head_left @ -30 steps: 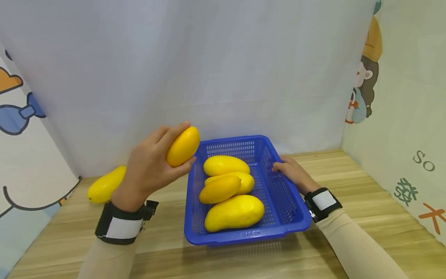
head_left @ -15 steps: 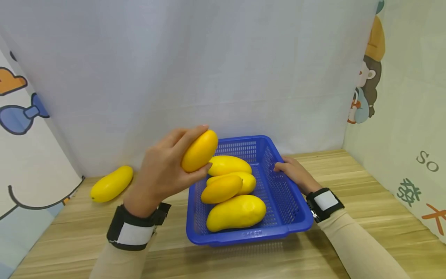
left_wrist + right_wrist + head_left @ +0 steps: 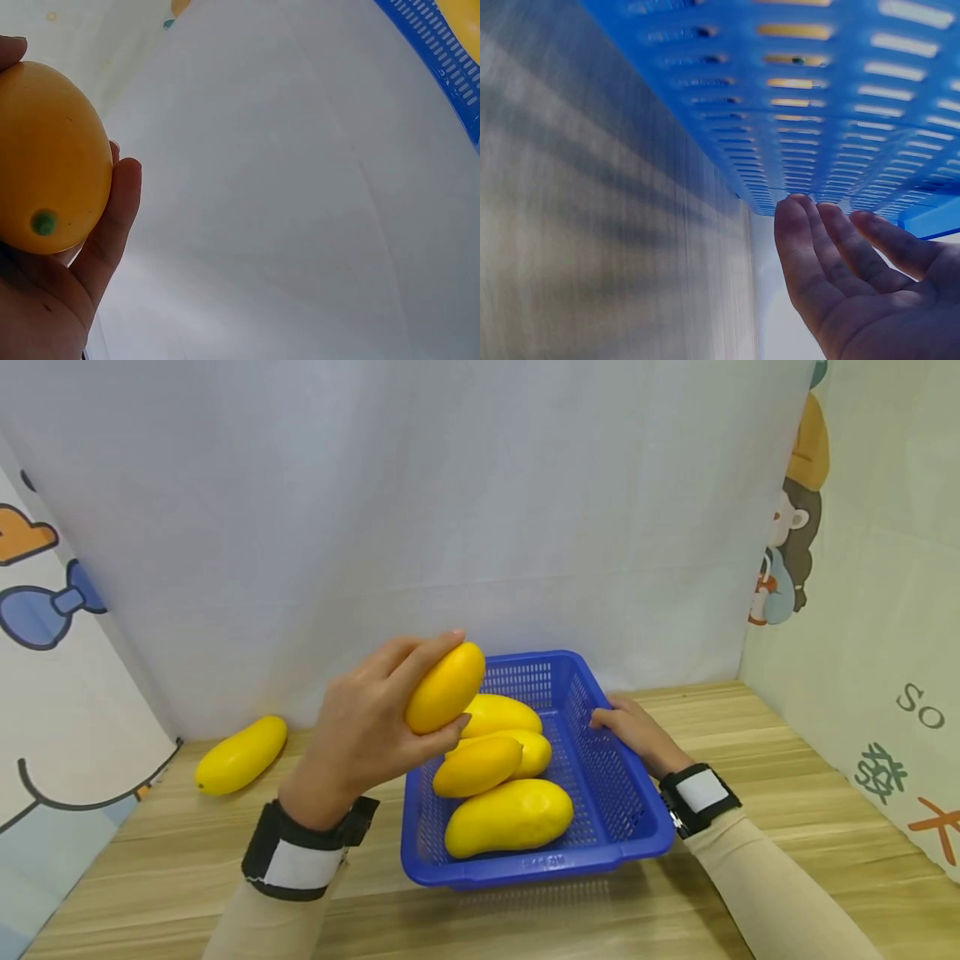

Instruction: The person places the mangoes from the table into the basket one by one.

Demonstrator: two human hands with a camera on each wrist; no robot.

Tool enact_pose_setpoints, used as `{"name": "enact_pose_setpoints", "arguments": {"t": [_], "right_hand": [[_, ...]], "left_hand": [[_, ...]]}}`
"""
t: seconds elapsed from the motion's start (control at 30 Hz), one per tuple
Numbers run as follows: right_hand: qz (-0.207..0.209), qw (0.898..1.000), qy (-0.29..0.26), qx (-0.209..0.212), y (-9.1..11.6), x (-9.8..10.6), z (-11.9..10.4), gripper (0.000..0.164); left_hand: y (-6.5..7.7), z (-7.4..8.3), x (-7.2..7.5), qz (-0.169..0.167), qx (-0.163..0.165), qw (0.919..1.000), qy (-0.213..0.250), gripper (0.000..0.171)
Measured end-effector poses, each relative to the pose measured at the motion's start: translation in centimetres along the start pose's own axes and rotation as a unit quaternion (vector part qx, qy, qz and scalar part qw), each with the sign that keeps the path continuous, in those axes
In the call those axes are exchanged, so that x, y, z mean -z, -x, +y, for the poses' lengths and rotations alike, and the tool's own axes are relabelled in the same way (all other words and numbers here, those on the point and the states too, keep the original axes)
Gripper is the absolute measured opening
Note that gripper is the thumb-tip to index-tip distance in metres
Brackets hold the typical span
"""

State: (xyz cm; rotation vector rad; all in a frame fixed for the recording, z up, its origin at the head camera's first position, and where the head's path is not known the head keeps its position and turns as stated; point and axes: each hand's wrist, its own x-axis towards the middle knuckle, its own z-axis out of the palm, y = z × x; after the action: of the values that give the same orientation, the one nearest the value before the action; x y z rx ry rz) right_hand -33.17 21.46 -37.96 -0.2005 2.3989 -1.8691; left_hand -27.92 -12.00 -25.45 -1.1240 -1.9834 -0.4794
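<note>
In the head view my left hand [image 3: 375, 714] grips a yellow mango [image 3: 446, 687], fingers over its top and thumb beneath, above the left side of the blue plastic basket [image 3: 536, 864]. The left wrist view shows a small green stem spot on the end of this mango [image 3: 64, 150]. My right hand [image 3: 637, 735] holds the basket's right rim, thumb over the inside. Its fingers [image 3: 799, 240] lie against the slotted outer wall in the right wrist view. Several yellow fruits lie in the basket; a smaller mango-like one [image 3: 476, 768] rests on top of another.
Another long yellow fruit [image 3: 242, 756] lies on the wooden table [image 3: 367, 914] at the left, close to the back curtain [image 3: 450, 510]. Printed panels stand at the left and right sides. The right part of the basket shows its bare slotted floor [image 3: 570, 760].
My left hand has moved right with the mango, from beside the basket's left rim to over its left side. The right hand and basket keep their places.
</note>
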Motion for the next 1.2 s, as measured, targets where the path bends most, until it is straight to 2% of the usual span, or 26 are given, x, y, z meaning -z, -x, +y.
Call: {"name": "enact_pose_setpoints", "arguments": {"t": [0.6,0.87,1.2], "right_hand": [[-0.009,1.000,0.001,0.002,0.0,0.0,-0.1,0.041],[-0.006,1.000,-0.004,0.000,0.2,0.0,-0.2,0.041],[-0.013,1.000,-0.003,0.006,0.2,0.0,-0.3,0.041]], "left_hand": [[-0.3,1.0,-0.6,0.005,-0.018,0.9998,0.011,0.067],[-0.8,1.9,-1.5,-0.016,-0.038,0.9991,0.014,0.068],[-1.1,2.5,-1.7,-0.014,-0.032,0.9992,0.021,0.068]]}}
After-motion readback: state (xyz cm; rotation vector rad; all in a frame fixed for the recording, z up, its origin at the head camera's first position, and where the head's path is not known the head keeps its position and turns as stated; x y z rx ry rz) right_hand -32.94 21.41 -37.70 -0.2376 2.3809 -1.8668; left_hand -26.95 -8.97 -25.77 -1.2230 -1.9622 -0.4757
